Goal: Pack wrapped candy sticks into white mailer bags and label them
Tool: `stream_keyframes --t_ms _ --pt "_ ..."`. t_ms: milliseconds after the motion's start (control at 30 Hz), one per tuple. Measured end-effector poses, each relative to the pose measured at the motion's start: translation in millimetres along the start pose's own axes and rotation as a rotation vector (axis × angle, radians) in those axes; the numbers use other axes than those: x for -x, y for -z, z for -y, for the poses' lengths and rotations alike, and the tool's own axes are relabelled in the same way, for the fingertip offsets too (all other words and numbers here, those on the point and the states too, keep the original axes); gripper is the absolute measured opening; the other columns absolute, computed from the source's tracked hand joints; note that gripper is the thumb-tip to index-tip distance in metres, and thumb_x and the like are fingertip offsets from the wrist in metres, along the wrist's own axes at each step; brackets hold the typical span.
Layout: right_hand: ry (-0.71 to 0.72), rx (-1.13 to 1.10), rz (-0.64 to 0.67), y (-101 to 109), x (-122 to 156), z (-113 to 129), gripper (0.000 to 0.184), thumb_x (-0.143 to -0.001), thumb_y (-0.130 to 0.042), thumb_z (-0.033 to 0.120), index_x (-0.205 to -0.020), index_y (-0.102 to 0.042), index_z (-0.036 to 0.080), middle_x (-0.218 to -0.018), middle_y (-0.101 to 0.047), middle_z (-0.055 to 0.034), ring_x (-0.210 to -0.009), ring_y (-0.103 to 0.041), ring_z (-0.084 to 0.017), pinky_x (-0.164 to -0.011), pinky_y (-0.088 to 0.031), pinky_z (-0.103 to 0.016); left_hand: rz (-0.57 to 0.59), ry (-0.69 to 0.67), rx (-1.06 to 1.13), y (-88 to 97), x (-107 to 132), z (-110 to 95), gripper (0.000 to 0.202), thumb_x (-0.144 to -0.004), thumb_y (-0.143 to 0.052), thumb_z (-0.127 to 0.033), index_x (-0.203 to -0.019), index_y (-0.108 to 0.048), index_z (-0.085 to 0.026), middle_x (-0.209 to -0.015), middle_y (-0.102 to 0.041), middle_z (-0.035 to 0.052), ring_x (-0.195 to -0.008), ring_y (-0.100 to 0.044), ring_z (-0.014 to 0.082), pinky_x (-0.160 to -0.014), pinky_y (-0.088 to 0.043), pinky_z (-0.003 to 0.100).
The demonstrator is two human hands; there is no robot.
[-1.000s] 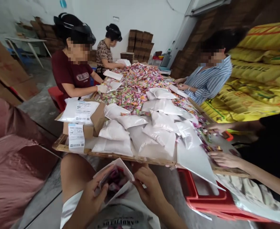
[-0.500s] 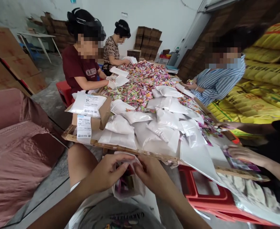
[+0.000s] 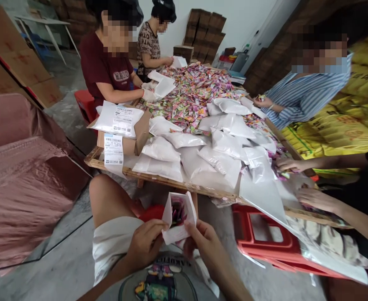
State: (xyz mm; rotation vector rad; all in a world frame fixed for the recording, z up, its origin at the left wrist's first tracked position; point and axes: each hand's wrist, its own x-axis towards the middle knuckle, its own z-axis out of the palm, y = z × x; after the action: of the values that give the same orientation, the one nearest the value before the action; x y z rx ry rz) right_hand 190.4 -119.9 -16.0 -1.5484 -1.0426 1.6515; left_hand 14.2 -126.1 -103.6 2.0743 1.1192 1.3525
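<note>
In the head view, the left hand [image 3: 146, 240] and right hand [image 3: 205, 241] are clamped on opposite edges of a white bag [image 3: 175, 236] of sachets [image 3: 178, 213], held between them, this side of the tabletop [image 3: 209, 192], mouth upward, neither hand nearer, long axis indeterminate.

one foreground bag [image 3: 175, 235], four coworkers [image 3: 108, 69], two labels [image 3: 113, 149]

Nearer the torso than the person's bare, rounded, bent left knee [image 3: 104, 188] and to its right, the ungloved left hand [image 3: 144, 242] is curled into a pinch, back turned up. Farther right of that knee, the ungloved right hand [image 3: 207, 242] pinches too, thumb uppermost. Both bare forearms [image 3: 111, 274] slant inward.
</note>
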Motion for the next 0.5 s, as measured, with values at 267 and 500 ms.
stream_keyframes --t_ms 267,500 --pt "0.497 0.803 0.187 11.4 20.1 55.6 0.005 -0.085 -0.059 0.021 -0.080 -0.061 0.019 -0.081 -0.062 -0.0001 -0.075 -0.054 -0.012 -0.066 -0.039 -0.022 0.003 -0.074 0.100 -0.9 0.0 -4.5 0.014 -0.079 -0.054 -0.009 -0.082 -0.058 -0.022 -0.072 -0.064 0.0006 -0.067 -0.059 0.0140 -0.061 -0.046 0.024" --pt "0.392 0.917 0.550 -12.3 1.8 36.3 0.011 -0.078 -0.064 0.010 -0.085 -0.063 0.019 -0.091 -0.060 -0.0012 -0.087 -0.055 -0.014 -0.075 -0.039 -0.023 0.007 0.213 0.292 -0.1 5.6 -8.1 0.021 -0.074 -0.060 -0.014 -0.064 -0.044 -0.023 -0.063 -0.049 -0.0042 -0.060 -0.048 0.0121 -0.056 -0.036 0.023"
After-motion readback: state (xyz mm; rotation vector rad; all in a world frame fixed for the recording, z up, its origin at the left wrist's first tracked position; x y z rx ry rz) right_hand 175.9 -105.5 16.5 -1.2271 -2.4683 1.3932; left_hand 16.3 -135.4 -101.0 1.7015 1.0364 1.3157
